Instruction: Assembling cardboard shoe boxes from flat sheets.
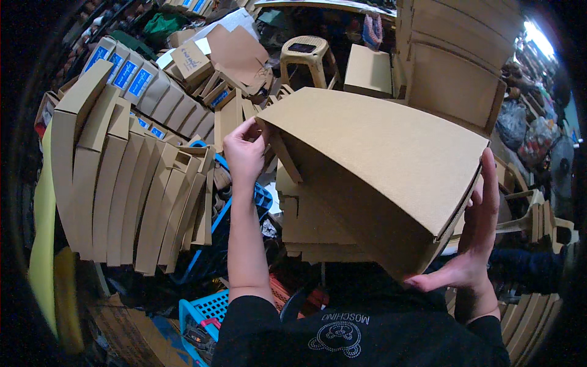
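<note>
I hold a large brown cardboard box (379,165) in front of my chest, tilted with its far end up. My left hand (244,153) pinches the box's upper left corner and its end flap. Along the box's right end lies my right hand (480,238), with the fingers up the side and the palm under the lower edge. Part of the right hand is hidden behind the box.
A row of folded brown boxes (128,196) stands on my left, with blue-labelled boxes (131,73) behind it. A beige plastic stool (309,58) stands at the back, and tall cardboard stacks (458,67) at the right. A blue plastic basket (205,318) sits low in front.
</note>
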